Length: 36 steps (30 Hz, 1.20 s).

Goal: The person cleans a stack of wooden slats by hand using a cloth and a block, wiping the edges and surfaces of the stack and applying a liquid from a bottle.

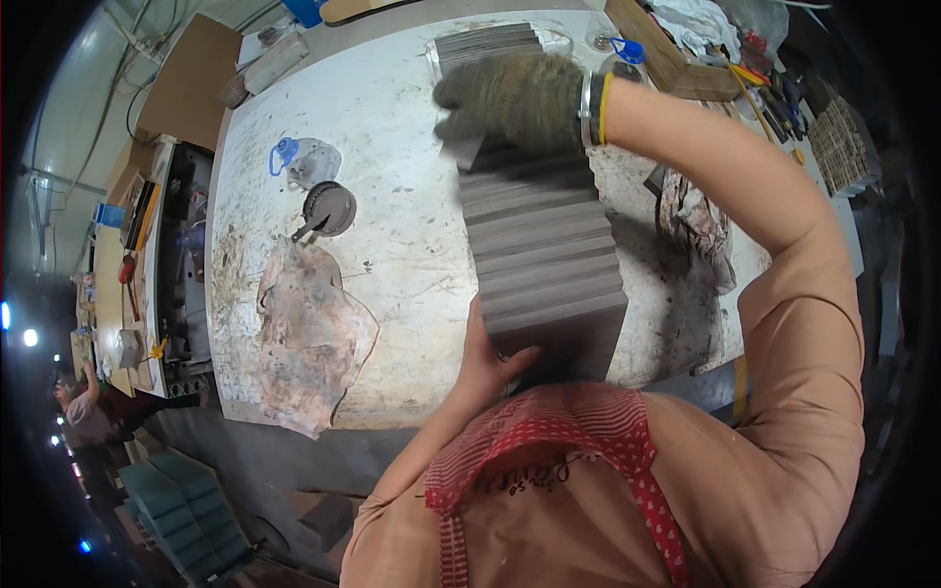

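Note:
A long block of grey ridged slats or sheets (544, 250), overlapping like steps, extends away from my body above the white table. Its near end is held by my bare left hand (485, 358), with the thumb over the near edge and the other fingers along the left side, partly hidden. My right hand (515, 100), in a dark, dirty knit glove, is over the block's far end. Its fingers point left and are smeared by motion, so their grip does not show. Beyond the glove lies another grey ridged stack (487, 44) on clear plastic.
On the white worktable (412, 245) are a round tin of grey paste (330, 209) with a tool, a cut plastic bottle with a blue handle (284, 157), and a stained cloth (309, 338). A crumpled rag (691, 216) lies right. A wooden box (676, 64) stands far right.

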Each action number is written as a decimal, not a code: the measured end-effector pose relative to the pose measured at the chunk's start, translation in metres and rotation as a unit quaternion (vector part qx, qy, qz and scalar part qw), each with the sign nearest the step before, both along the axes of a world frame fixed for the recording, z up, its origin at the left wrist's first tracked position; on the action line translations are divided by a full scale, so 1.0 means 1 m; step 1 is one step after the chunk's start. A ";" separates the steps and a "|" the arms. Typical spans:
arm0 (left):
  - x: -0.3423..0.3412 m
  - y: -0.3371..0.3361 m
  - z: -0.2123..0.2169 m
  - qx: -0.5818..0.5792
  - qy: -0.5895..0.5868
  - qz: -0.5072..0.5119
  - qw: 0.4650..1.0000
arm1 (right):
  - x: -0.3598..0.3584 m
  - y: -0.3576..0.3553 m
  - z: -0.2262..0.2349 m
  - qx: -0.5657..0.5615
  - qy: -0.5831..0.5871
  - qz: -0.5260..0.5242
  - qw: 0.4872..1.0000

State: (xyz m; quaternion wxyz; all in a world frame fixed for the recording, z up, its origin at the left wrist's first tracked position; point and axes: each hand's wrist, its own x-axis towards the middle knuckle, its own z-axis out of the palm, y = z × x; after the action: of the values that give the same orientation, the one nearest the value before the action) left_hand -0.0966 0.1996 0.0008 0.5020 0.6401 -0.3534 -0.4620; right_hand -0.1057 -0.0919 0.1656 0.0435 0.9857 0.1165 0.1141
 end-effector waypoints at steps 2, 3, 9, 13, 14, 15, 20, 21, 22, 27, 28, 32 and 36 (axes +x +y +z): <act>0.000 0.001 0.004 -0.003 0.014 -0.003 1.000 | -0.002 0.022 -0.002 -0.051 0.007 0.013 0.999; 0.000 0.002 0.003 -0.003 0.014 0.000 1.000 | -0.003 0.029 0.003 -0.037 0.045 -0.002 0.998; 0.000 0.000 0.000 -0.013 -0.033 -0.011 0.999 | 0.000 -0.016 -0.001 -0.037 -0.043 -0.036 0.998; 0.001 0.002 0.002 0.004 -0.027 -0.002 1.000 | -0.020 -0.007 0.000 0.016 0.058 -0.098 0.993; 0.000 0.000 0.004 0.007 -0.026 -0.002 1.000 | -0.020 -0.018 0.005 -0.017 0.039 -0.115 0.992; 0.000 -0.001 0.004 0.005 -0.027 -0.003 1.000 | -0.032 -0.021 0.021 0.087 0.098 -0.266 0.955; 0.000 0.003 -0.004 0.008 -0.006 0.009 1.000 | -0.032 0.023 0.007 0.111 0.077 -0.194 0.972; 0.001 0.002 -0.005 0.008 -0.006 0.005 1.000 | -0.031 0.017 -0.017 0.042 0.041 -0.129 0.990; 0.001 0.002 -0.006 -0.003 -0.001 0.001 1.000 | -0.036 0.012 -0.013 0.048 0.048 -0.160 0.985; 0.000 -0.001 -0.007 0.001 -0.014 -0.011 1.000 | -0.059 -0.027 0.004 0.090 0.069 -0.374 0.920; 0.001 -0.004 -0.008 -0.009 -0.004 -0.007 1.000 | -0.061 -0.020 0.002 0.118 0.067 -0.350 0.927; 0.004 0.005 -0.015 -0.028 0.001 -0.004 1.000 | -0.075 0.013 -0.007 0.117 0.045 -0.298 0.946; 0.001 0.000 -0.020 -0.039 -0.006 -0.006 0.999 | -0.100 -0.023 -0.015 0.073 0.048 -0.410 0.908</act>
State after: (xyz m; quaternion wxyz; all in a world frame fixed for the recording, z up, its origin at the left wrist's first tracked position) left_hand -0.0952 0.1999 -0.0187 0.5217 0.6210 -0.3778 -0.4467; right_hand -0.2053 -0.1150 0.1506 0.0089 0.9514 -0.3043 0.0468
